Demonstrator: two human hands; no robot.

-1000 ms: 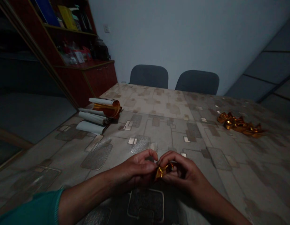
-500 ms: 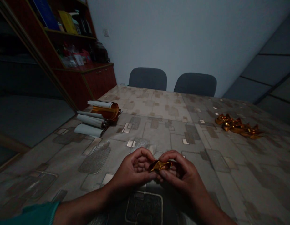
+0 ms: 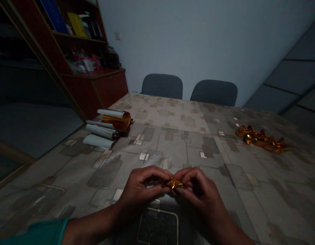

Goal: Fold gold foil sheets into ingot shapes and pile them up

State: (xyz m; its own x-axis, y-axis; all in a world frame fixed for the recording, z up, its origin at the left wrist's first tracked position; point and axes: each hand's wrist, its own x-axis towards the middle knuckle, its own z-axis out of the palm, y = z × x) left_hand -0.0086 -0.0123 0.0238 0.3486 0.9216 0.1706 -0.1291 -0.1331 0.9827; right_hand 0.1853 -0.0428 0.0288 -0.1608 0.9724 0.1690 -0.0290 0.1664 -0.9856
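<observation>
Between my two hands is a small gold foil paper ingot (image 3: 173, 183), held just above the table's near side. My left hand (image 3: 144, 185) pinches its left end between thumb and fingertips. On its right end, the thumb and fingers of my right hand (image 3: 198, 187) are closed in the same way. Several finished-looking gold foil ingots (image 3: 260, 139) sit in a cluster at the right of the table. To the left lies a stack of curled foil paper sheets (image 3: 106, 129), gold on one face and pale on the other.
The patterned tablecloth (image 3: 172, 112) covers the whole table. Two dark chairs (image 3: 162, 85) stand at its far edge against the wall. A red-brown cabinet (image 3: 110, 86) with loaded shelves is at the back left.
Both hands have shifted their hold to the ingot's ends. The foil now shows a raised, pointed middle where it looked flatter before. The view has swung slightly left.
</observation>
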